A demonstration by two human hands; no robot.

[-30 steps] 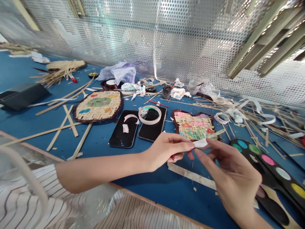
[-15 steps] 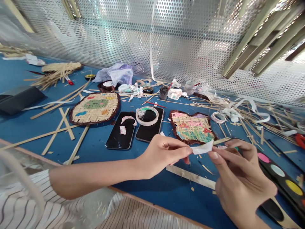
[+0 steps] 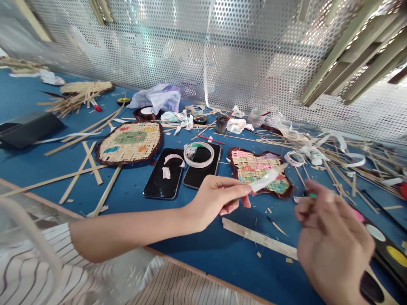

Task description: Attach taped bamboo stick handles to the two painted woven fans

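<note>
While the left hand point(image 3: 219, 198) pinches one end of a white strip point(image 3: 264, 181), the right hand point(image 3: 333, 237) is apart, lower right.
Right of centre, the strip crosses before a woven panel point(image 3: 249, 157), not yet laid down; that panel and the rounded panel point(image 3: 127, 151) at left already carry painted patches point(image 3: 131, 137) and brown edging point(image 3: 286, 194). Blur hides whether the right fingers grip the pinkish scrap point(image 3: 297, 199).

The tabletop point(image 3: 222, 254) is blue; at four o'clock from centre, the held strip point(image 3: 264, 180) is white; at nine, the woven mat point(image 3: 125, 147) is tan, patched green, red, blue, orange and yellow, rimmed dark brown; at eight, the sleeve point(image 3: 44, 250) is white, dark-striped.
</note>
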